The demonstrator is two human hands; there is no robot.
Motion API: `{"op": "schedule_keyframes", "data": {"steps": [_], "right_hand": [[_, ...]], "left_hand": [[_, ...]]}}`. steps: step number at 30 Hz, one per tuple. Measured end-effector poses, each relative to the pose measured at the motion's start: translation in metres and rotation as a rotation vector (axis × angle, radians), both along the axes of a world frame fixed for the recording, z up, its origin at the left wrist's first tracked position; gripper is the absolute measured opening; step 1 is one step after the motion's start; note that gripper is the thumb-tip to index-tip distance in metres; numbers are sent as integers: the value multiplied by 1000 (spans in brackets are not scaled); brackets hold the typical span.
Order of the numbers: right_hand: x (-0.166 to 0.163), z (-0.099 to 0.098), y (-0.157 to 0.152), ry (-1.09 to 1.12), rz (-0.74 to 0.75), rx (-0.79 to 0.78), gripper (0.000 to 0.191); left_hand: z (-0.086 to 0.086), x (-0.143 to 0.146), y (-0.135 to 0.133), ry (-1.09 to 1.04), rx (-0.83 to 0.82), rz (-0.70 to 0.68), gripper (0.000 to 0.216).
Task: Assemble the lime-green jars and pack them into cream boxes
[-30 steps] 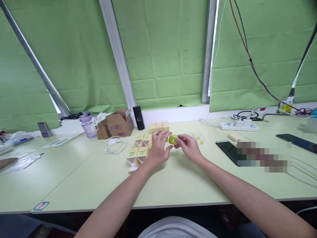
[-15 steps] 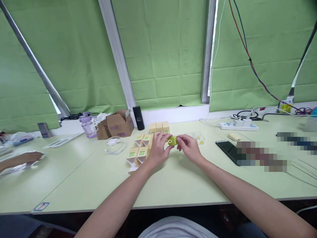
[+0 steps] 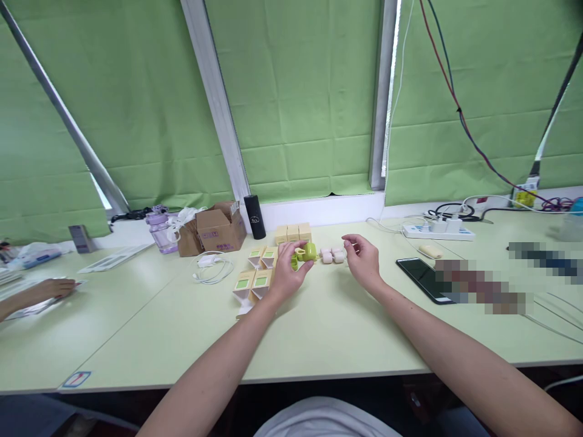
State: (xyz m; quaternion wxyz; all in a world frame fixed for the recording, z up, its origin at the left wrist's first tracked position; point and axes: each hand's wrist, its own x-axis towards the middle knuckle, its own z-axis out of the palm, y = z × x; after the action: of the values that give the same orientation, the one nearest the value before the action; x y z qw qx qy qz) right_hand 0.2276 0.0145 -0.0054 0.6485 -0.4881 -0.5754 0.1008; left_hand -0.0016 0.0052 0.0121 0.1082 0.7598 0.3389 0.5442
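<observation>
Right hand point(image 3: 363, 261) drawn off green case point(image 3: 308, 251), curled, grip unclear; left hand point(image 3: 285, 274) clamps case.

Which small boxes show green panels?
The four boxes clustered left of the left hand, each with a green panel; the three boxes in the back row are plain pale yellow.

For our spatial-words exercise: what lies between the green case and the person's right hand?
In the head view, small pale blocks lie on the table between green case and right hand.
</observation>
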Motion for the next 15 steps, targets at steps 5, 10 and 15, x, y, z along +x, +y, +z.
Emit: {"op": "schedule_keyframes", "data": {"steps": [5, 10, 15], "right_hand": [[8, -9, 8, -307, -143, -11, 26], [9, -17, 13, -675, -188, -27, 29], [8, -23, 16, -881, -233, -83, 36]], "left_hand": [[-3, -3, 8, -87, -50, -72, 45], [-8, -4, 16, -167, -120, -121, 44], [-9, -5, 17, -211, -149, -126, 44]]}}
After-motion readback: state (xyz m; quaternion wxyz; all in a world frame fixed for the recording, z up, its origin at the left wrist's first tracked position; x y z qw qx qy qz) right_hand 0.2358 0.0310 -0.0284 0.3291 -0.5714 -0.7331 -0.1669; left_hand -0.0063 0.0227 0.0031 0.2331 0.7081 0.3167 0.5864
